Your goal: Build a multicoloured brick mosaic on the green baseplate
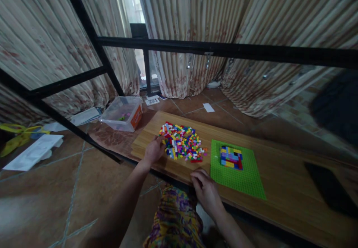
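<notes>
My left hand (pixel 154 151) is at the left edge of a pile of small multicoloured toy bricks (pixel 183 141) on a wooden board. Its fingers are bent together against the bricks, and what lies between the fingertips is hidden. My right hand (pixel 206 188) rests by the board's near edge, fingers curled and pressed together; anything in them is too small to make out. Just beyond it lies a green studded baseplate (pixel 251 181). A flat, roughly square build of blue, yellow, red and purple bricks (pixel 231 157) sits on the upper part of that baseplate.
A clear plastic box (pixel 116 115) with a few pieces inside stands left of the wooden board (pixel 282 188). A dark flat object (pixel 331 188) lies at the right. Black metal bars (pixel 173 46) cross in front of the curtains (pixel 195 13). White packaging (pixel 33 151) is on the tiled floor.
</notes>
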Motion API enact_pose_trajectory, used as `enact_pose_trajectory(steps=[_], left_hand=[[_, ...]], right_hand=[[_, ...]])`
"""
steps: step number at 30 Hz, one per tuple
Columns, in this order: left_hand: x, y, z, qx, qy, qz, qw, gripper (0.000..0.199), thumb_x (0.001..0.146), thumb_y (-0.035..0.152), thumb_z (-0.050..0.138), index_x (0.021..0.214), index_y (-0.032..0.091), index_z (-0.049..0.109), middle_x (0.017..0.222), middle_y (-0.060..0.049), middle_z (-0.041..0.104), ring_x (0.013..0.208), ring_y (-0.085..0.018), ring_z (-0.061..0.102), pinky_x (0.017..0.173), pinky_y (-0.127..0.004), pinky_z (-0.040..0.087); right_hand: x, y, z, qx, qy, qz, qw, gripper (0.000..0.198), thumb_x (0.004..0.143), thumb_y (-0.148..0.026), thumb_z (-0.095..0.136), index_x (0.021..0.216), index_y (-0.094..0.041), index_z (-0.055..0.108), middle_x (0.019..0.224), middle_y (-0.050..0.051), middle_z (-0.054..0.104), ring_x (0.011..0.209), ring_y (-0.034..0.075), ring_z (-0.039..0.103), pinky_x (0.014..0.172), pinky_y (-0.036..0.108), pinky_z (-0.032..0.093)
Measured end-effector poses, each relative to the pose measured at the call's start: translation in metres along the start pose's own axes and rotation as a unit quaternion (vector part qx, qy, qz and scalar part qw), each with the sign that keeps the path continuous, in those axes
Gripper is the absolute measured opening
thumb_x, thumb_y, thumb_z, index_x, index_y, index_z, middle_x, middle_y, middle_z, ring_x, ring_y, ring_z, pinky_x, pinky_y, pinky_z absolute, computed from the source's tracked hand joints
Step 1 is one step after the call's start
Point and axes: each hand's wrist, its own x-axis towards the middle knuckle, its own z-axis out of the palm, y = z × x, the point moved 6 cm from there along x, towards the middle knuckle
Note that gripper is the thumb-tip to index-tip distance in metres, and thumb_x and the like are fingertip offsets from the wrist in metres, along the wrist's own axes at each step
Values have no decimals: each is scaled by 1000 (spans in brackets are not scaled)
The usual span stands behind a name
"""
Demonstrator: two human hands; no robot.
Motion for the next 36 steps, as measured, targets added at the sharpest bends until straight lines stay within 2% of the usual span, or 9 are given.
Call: enact_pose_trajectory(steps=[6, 8, 11, 15, 19, 24, 27, 30, 36], left_hand=[[-37, 19, -4, -223, 19, -33, 974, 34, 83, 37, 56, 111, 19, 57, 80, -3, 69, 71, -18, 67, 66, -28, 53], [-61, 43, 9, -277, -33, -13, 960, 34, 80, 38, 59, 109, 19, 58, 80, -3, 70, 74, -19, 69, 66, -28, 54], [-94, 88, 32, -322, -114, 52, 938, 28, 81, 29, 57, 109, 21, 60, 98, -5, 71, 86, -18, 69, 78, -29, 56], [-110, 132, 50, -283, -133, 134, 940, 31, 79, 17, 54, 109, 24, 62, 108, -5, 68, 95, -18, 67, 85, -30, 56], [-108, 159, 61, -242, -157, 184, 940, 42, 78, 11, 53, 117, 24, 59, 113, -6, 66, 103, -19, 64, 91, -34, 54], [-113, 188, 74, -240, -198, 207, 928, 55, 80, 14, 54, 134, 24, 48, 115, -7, 65, 93, -18, 66, 87, -34, 56], [-113, 192, 78, -230, -202, 205, 929, 58, 79, 19, 59, 135, 22, 45, 115, -8, 65, 87, -17, 66, 85, -34, 56], [-108, 180, 79, -197, -188, 212, 938, 48, 81, 22, 59, 128, 21, 51, 119, -10, 63, 87, -17, 66, 85, -34, 56], [-84, 130, 67, -140, -69, 214, 964, 24, 86, 23, 52, 108, 20, 63, 106, -9, 68, 97, -22, 66, 89, -37, 54]], right_hand=[[-2, 3, -8, 77, 55, 80, 992, 18, 88, -29, 52, 92, -23, 68, 85, 4, 67, 81, 18, 63, 74, 30, 49], [-4, 10, -8, 146, 72, 134, 978, 21, 86, -35, 55, 94, -22, 69, 83, 3, 68, 76, 18, 63, 69, 29, 49], [-9, 16, -8, 245, 83, 191, 947, 26, 83, -41, 60, 96, -20, 69, 82, 4, 70, 74, 18, 64, 67, 29, 50], [-17, 19, -23, 302, 116, 209, 923, 23, 72, -36, 71, 88, -20, 69, 84, 3, 72, 80, 19, 66, 75, 31, 51], [-29, 28, -43, 320, 153, 227, 907, 19, 69, -33, 73, 81, -20, 68, 77, 2, 72, 75, 19, 67, 72, 30, 51], [-43, 43, -67, 303, 177, 247, 903, 22, 70, -39, 71, 78, -19, 69, 73, 3, 71, 68, 18, 65, 63, 28, 50], [-48, 61, -92, 248, 226, 258, 906, 28, 71, -43, 68, 82, -18, 71, 76, 4, 72, 68, 18, 64, 63, 29, 49], [-47, 86, -124, 177, 274, 261, 909, 32, 74, -45, 63, 86, -17, 72, 75, 5, 72, 68, 19, 64, 65, 30, 50], [-14, 116, -162, -20, 244, 261, 934, 28, 80, -35, 53, 89, -18, 73, 77, 7, 73, 69, 21, 66, 63, 30, 48]])
